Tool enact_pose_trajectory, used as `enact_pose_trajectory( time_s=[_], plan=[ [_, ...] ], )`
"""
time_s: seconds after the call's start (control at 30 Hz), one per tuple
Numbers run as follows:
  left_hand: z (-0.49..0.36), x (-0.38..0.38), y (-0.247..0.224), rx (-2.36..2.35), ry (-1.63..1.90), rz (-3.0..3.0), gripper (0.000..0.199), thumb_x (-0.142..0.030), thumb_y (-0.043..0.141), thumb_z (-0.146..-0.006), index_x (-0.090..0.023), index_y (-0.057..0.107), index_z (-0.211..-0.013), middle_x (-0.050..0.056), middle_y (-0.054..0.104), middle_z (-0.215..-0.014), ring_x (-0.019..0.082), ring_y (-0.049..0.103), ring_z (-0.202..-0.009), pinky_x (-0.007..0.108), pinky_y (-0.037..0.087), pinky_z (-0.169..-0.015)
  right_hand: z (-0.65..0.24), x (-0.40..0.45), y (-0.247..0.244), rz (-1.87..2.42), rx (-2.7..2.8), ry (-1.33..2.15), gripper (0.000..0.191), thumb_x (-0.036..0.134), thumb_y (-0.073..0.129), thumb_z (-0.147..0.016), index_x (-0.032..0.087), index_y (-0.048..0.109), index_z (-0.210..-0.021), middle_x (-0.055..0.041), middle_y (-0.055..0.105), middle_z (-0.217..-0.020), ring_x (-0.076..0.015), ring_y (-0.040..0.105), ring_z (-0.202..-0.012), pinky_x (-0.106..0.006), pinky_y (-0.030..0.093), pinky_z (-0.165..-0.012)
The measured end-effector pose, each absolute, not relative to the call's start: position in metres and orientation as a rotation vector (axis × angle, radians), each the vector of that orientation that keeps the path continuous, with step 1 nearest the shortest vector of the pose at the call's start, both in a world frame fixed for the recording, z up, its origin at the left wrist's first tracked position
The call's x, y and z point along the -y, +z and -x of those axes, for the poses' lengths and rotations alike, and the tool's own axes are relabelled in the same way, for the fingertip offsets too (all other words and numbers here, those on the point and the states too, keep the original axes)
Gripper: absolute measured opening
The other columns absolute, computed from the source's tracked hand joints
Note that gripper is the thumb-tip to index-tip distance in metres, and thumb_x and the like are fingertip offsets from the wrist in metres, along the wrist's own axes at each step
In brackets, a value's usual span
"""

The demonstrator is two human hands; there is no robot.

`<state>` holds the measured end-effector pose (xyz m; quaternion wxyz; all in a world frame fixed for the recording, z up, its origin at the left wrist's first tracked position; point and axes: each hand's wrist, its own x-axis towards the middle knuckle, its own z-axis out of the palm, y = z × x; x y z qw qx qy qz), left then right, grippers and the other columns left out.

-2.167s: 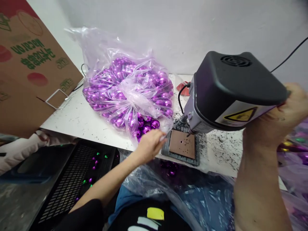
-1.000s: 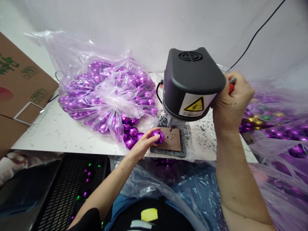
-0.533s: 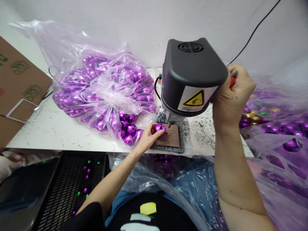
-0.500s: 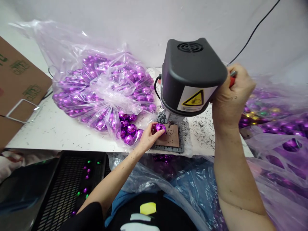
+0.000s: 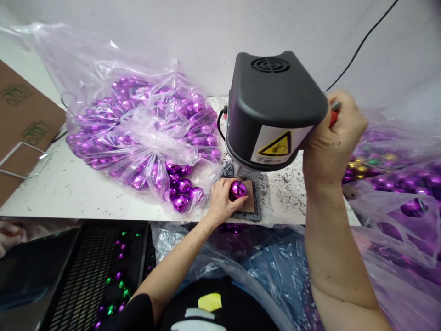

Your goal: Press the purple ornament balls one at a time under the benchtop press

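Observation:
My left hand pinches a shiny purple faceted ball between thumb and fingers. The ball sits over a brown board on the machine's dark base, right below the drill tip. A black bench drill press with a yellow warning label stands over it. At its right side my right hand is wrapped round the red-and-metal feed handle, most of which the fingers hide. Left of the drill, a clear plastic bag bulges with purple balls, several of them spilling from its mouth.
A cardboard box stands at the left. Below the table is a black crate with small green and purple beads. More bagged balls lie at the right. Dark shavings are scattered around the drill, and a cable runs up the wall.
My left hand has moved the purple ball slightly right, bringing it under the drill tip. My right hand stays on the handle. The view has shifted a little.

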<state>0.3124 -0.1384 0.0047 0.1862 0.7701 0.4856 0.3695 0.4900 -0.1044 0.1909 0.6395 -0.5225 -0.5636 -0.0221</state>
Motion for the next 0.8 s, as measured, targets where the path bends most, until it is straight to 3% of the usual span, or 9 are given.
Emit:
enact_pose_trajectory(
  time_s=[0.27, 0.5, 0.67, 0.8],
  plan=[
    [-0.313, 0.141, 0.003, -1.325, 0.965, -2.271, 0.039, -0.036, 0.066, -0.091, -0.02, 0.051, -0.122, 0.008, 0.062, -0.114, 0.025, 0.056, -0.111, 0.047, 0.036, -0.108, -0.491, 0.111, 0.191, 1.201, 1.306, -0.082, 0.047, 0.051, 0.047, -0.095, 0.012, 0.041, -0.071, 0.0063, 0.026, -0.059, 0.0003, 0.026, -0.056, -0.017, 0.022, -0.058],
    [-0.314, 0.143, 0.004, -1.326, 0.917, -2.294, 0.036, -0.035, 0.061, -0.093, -0.019, 0.047, -0.122, 0.01, 0.06, -0.115, 0.026, 0.055, -0.114, 0.051, 0.032, -0.112, -0.489, 0.15, 0.156, 1.046, 1.35, -0.464, 0.017, 0.024, 0.056, -0.092, 0.011, 0.056, -0.08, 0.0035, 0.047, -0.067, 0.0006, 0.043, -0.059, -0.016, 0.032, -0.057],
    [-0.313, 0.143, 0.006, -1.304, 0.902, -2.276, 0.04, -0.038, 0.059, -0.093, -0.019, 0.045, -0.126, 0.013, 0.058, -0.127, 0.027, 0.052, -0.122, 0.051, 0.03, -0.116, -0.486, 0.169, 0.125, 0.974, 1.395, -0.508, 0.012, 0.022, 0.06, -0.085, 0.011, 0.059, -0.082, -0.0007, 0.056, -0.071, -0.0071, 0.056, -0.068, -0.021, 0.042, -0.061],
    [-0.313, 0.144, 0.008, -1.315, 0.886, -2.259, 0.042, -0.039, 0.058, -0.094, -0.017, 0.045, -0.127, 0.014, 0.058, -0.129, 0.026, 0.051, -0.124, 0.051, 0.028, -0.117, -0.482, 0.174, 0.11, 1.006, 1.372, -0.462, 0.009, 0.02, 0.056, -0.085, 0.012, 0.058, -0.081, -0.0003, 0.056, -0.068, -0.0071, 0.055, -0.064, -0.021, 0.043, -0.057]
  ],
)
